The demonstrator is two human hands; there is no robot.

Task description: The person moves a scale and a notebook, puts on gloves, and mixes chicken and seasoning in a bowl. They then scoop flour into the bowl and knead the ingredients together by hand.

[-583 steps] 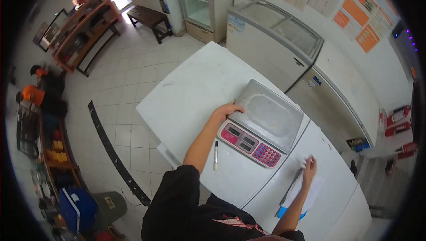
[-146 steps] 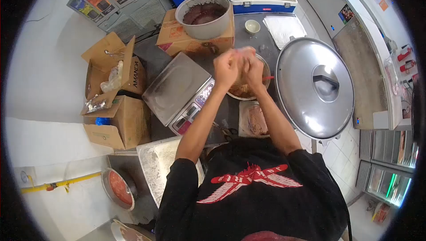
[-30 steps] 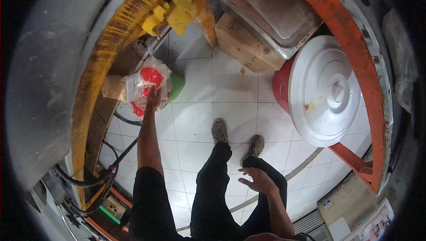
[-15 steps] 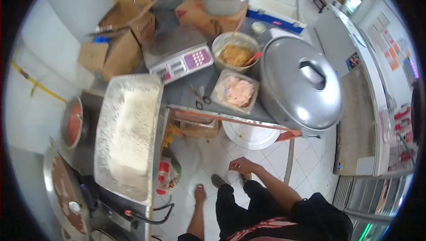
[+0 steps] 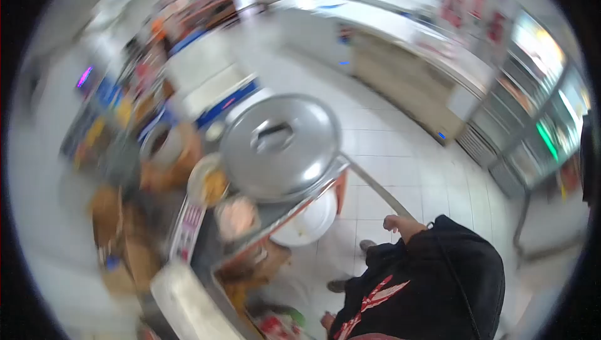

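Right hand: released, fingers (image 5: 392, 222) loosely bent, hanging over the floor (image 5: 375, 165) beside the shirt (image 5: 432, 284); the right hand's (image 5: 404, 224) outline is blurred.
Left hand: low at the shirt's edge (image 5: 327, 320), mostly hidden; I cannot tell whether it is released, clenched or grasping.
Bag: red and white, blurred, left of the left hand and apart from it (image 5: 273, 326), beside a green bin (image 5: 295, 316).
White lid: left of the right hand, under the table's (image 5: 273, 212) edge (image 5: 307, 222).
Pot: silver, lidded, on the table, beyond and left of the right hand (image 5: 294, 168).
Tub: pink food inside, farther left of both hands (image 5: 236, 218), near a bowl (image 5: 196, 180).
Tray: white, well left of the left hand (image 5: 184, 299).
Strip: grey, just beyond the right hand (image 5: 377, 187).
Shoes: between the two hands and slightly left (image 5: 337, 285).
Fridges: well right of the right hand (image 5: 532, 115).
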